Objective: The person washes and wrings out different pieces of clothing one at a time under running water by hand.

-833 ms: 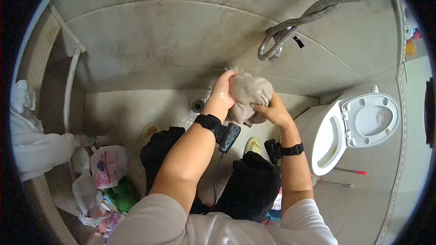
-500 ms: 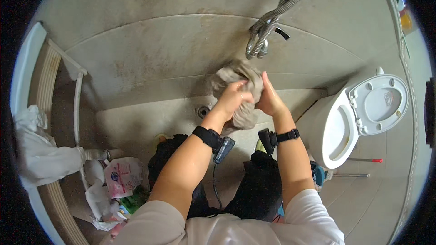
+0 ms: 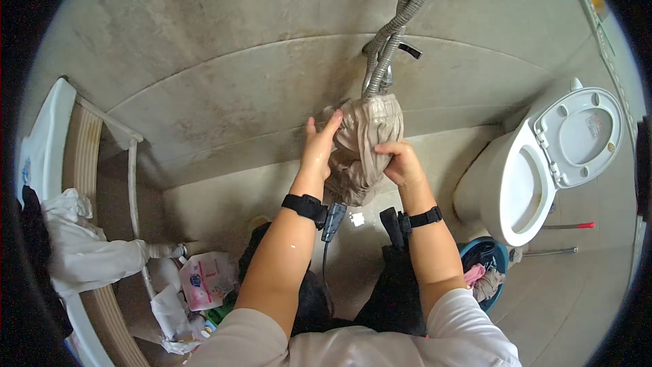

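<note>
A crumpled, wet-looking beige garment [image 3: 370,132] hangs just below the wall tap, its upper end close against the metal hoses. My right hand [image 3: 402,163] grips its right side, thumb laid over the front and the other fingers hidden behind the fabric. At the garment's left edge is my left hand [image 3: 317,146], with fingers stretched upward and apart; it seems to touch the cloth without closing on it. Both wrists carry black straps with small dark devices.
Behind the garment, flexible metal hoses [image 3: 411,7] run down the tiled wall. A white toilet [image 3: 526,194] stands right, lid raised. A blue basin [image 3: 504,258] of clothes sits by my right arm. At left are a white cloth [image 3: 92,245] and a pink-and-white pack [image 3: 205,282].
The garment has gone from bunched between both hands to hanging more spread out under the tap. My left hand has opened and shifted to its left edge; my right now grips its side.
</note>
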Demonstrator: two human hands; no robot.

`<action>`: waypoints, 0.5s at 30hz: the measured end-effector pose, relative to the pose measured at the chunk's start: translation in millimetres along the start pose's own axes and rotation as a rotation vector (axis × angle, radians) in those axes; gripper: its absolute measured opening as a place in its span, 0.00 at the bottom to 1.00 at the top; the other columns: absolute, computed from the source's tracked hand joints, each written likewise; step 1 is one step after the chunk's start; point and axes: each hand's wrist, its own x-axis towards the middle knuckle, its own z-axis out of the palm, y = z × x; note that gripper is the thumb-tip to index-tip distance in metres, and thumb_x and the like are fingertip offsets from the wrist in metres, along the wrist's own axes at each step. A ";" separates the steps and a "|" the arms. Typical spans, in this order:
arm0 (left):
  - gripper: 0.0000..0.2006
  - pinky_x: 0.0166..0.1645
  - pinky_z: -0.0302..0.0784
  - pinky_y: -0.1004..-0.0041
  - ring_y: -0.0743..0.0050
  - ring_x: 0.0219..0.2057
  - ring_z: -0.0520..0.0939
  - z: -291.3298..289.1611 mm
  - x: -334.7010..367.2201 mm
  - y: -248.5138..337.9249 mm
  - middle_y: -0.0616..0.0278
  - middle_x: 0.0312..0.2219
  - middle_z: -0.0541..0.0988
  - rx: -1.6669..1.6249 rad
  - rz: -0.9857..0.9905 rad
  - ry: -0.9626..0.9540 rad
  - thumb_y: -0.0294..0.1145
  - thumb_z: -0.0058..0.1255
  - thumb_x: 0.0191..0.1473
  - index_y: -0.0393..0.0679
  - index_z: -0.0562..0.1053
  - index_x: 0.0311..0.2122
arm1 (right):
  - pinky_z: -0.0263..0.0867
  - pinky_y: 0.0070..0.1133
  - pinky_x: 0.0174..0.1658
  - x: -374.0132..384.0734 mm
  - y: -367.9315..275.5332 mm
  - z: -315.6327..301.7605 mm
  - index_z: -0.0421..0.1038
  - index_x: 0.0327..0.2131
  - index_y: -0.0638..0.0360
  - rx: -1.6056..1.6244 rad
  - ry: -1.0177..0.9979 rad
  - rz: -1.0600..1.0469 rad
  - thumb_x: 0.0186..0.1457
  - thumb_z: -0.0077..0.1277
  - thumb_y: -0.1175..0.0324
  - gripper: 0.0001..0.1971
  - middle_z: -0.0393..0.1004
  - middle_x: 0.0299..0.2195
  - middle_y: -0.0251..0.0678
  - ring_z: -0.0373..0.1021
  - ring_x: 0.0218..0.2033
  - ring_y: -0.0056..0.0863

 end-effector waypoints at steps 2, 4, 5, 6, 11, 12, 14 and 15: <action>0.47 0.60 0.50 0.57 0.56 0.59 0.58 -7.6 17.1 -9.6 0.44 0.57 0.58 -0.130 -0.083 -0.194 0.60 0.56 0.41 0.39 0.54 0.60 | 0.63 0.32 0.50 2.5 4.6 5.2 0.64 0.49 0.63 0.107 -0.086 0.060 0.46 0.50 0.74 0.23 0.71 0.44 0.40 0.69 0.44 0.34; 0.46 0.59 0.54 0.56 0.55 0.57 0.62 -11.1 22.5 -13.3 0.42 0.55 0.61 -0.323 -0.155 -0.383 0.56 0.60 0.40 0.37 0.57 0.58 | 0.63 0.32 0.51 6.7 9.1 13.0 0.63 0.50 0.63 0.319 -0.002 0.039 0.52 0.51 0.62 0.23 0.70 0.45 0.40 0.69 0.45 0.34; 0.46 0.59 0.54 0.56 0.55 0.57 0.62 -8.1 25.0 -14.7 0.42 0.55 0.61 -0.316 -0.159 -0.387 0.56 0.60 0.40 0.37 0.57 0.58 | 0.63 0.32 0.51 8.2 7.1 12.3 0.63 0.50 0.63 0.324 0.003 0.034 0.52 0.51 0.62 0.23 0.70 0.45 0.40 0.69 0.45 0.34; 0.43 0.56 0.58 0.57 0.55 0.54 0.66 -4.5 26.0 -13.7 0.44 0.52 0.65 -0.324 -0.095 -0.370 0.52 0.62 0.39 0.34 0.59 0.56 | 0.65 0.31 0.48 10.1 3.4 11.3 0.63 0.49 0.65 0.163 0.093 0.053 0.51 0.53 0.61 0.25 0.71 0.44 0.42 0.70 0.43 0.34; 0.28 0.45 0.71 0.62 0.59 0.41 0.76 -4.1 5.3 12.3 0.49 0.40 0.74 -0.339 0.117 -0.320 0.33 0.62 0.40 0.30 0.67 0.46 | 0.61 0.26 0.51 14.8 -16.6 10.7 0.58 0.54 0.63 -0.314 0.159 -0.174 0.42 0.61 0.71 0.34 0.69 0.46 0.43 0.66 0.47 0.34; 0.23 0.42 0.73 0.62 0.59 0.38 0.78 -4.5 21.9 1.7 0.52 0.38 0.76 -0.420 0.071 -0.332 0.32 0.59 0.44 0.33 0.69 0.45 | 0.60 0.28 0.52 17.1 -17.1 11.4 0.57 0.54 0.61 -0.336 0.184 -0.212 0.38 0.61 0.74 0.37 0.65 0.49 0.41 0.64 0.49 0.34; 0.22 0.44 0.73 0.62 0.59 0.39 0.77 6.7 16.0 0.1 0.54 0.39 0.76 -0.498 -0.020 -0.393 0.33 0.57 0.45 0.36 0.69 0.46 | 0.59 0.28 0.52 22.7 -18.1 2.0 0.57 0.54 0.61 -0.483 0.207 -0.383 0.37 0.62 0.72 0.37 0.63 0.50 0.42 0.63 0.50 0.34; 0.21 0.45 0.72 0.61 0.59 0.40 0.77 14.6 12.4 -1.5 0.55 0.40 0.76 -0.582 -0.109 -0.444 0.34 0.56 0.47 0.38 0.69 0.46 | 0.59 0.29 0.53 23.1 -18.4 -3.7 0.57 0.54 0.61 -0.635 0.222 -0.545 0.37 0.62 0.70 0.38 0.62 0.51 0.42 0.62 0.50 0.35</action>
